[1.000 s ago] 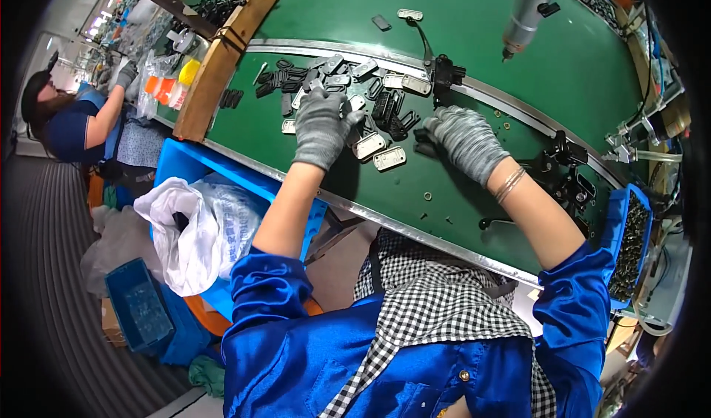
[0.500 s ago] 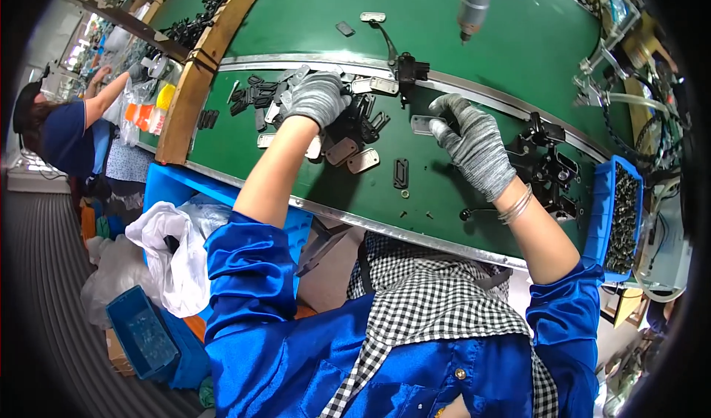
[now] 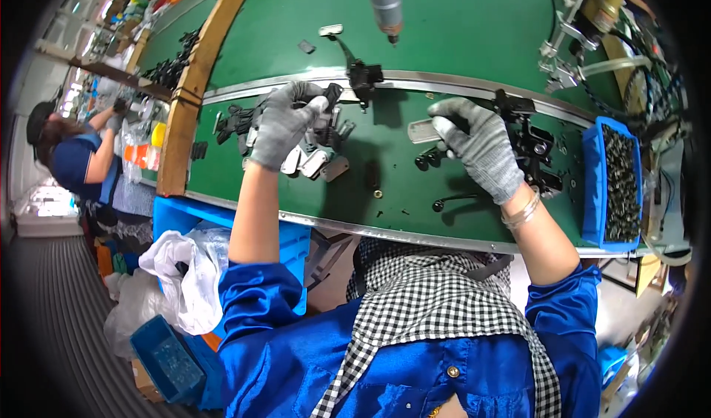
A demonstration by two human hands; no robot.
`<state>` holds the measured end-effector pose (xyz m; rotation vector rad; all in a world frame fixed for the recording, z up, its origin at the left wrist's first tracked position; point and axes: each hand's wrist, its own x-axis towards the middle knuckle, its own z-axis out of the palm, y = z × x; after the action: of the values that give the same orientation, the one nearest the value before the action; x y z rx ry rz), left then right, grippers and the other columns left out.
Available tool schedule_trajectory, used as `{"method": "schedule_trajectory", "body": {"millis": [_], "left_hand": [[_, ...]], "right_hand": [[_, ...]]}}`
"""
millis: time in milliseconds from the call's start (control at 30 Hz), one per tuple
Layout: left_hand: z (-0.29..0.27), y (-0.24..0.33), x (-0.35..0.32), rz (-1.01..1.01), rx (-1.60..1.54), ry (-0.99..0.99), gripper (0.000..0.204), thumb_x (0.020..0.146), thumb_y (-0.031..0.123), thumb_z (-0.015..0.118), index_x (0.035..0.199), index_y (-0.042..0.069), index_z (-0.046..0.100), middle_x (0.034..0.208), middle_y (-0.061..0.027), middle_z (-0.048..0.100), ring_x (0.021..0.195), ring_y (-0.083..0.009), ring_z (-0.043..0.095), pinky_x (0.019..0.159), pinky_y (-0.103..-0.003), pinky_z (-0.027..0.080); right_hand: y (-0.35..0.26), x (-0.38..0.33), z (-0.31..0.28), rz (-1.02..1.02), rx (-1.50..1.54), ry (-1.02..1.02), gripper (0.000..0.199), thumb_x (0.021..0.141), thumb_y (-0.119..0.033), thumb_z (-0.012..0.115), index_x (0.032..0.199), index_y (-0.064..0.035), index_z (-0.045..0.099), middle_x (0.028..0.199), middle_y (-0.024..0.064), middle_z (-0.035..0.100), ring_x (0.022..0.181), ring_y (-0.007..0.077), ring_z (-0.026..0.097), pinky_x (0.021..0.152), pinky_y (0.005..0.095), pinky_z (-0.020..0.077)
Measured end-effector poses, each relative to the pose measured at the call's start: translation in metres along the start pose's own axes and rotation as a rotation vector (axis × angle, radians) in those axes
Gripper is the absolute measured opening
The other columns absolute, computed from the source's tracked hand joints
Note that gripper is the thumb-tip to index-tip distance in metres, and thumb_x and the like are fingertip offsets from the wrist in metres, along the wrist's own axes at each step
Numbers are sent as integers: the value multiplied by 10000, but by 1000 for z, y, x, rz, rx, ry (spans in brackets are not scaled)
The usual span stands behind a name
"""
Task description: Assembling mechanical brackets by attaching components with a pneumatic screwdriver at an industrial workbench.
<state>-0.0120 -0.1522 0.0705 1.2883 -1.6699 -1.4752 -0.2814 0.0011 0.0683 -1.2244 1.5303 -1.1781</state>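
Both my hands wear grey knit gloves over a green bench (image 3: pixel 474 40). My left hand (image 3: pixel 285 121) grips a small black part lifted from a heap of black and silver parts (image 3: pixel 315 155) lying just under it. My right hand (image 3: pixel 478 144) pinches a flat silver metal piece (image 3: pixel 421 130) at its fingertips, close to a black fixture (image 3: pixel 533 140) on the bench. Small black screws and a pin (image 3: pixel 448 199) lie on the green surface between my hands.
A powered screwdriver (image 3: pixel 385 3) hangs above the bench. A blue bin of dark small parts (image 3: pixel 618 181) stands at the right. A metal rail (image 3: pixel 444 81) crosses the bench. Another worker in blue (image 3: pixel 81 158) sits at far left. White plastic bags (image 3: pixel 185 277) and blue crates sit below.
My left hand has closed on a black part and lifted it from the heap. My right hand now holds the silver piece further right, near the fixture. The view tilted upward.
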Motion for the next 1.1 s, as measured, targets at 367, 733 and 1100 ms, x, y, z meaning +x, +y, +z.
{"method": "schedule_trajectory", "body": {"millis": [367,733,1100], "left_hand": [[149,28,-29,703,246,-141,195,919,73,671,1111,41,661,958,-54,667,811,-115,632,733,-271,539],[210,43,-44,290,-94,-342,272,941,118,666,1180,-4,625,1000,-73,683,825,-106,649,747,-251,560],[228,47,-56,-175,-804,-523,277,905,71,696,1169,7,641,999,-99,677,861,-150,681,778,-293,603]], "right_hand": [[1,-26,-34,42,402,106,249,1000,-205,586,1140,-6,641,842,32,679,663,65,628,597,196,520],[15,-64,-74,-44,402,240,196,933,-109,669,1090,2,634,908,63,688,732,105,650,665,240,540],[32,-87,-104,-668,-250,326,293,841,-82,752,1109,-64,636,1048,80,675,911,154,647,763,313,552]]}}
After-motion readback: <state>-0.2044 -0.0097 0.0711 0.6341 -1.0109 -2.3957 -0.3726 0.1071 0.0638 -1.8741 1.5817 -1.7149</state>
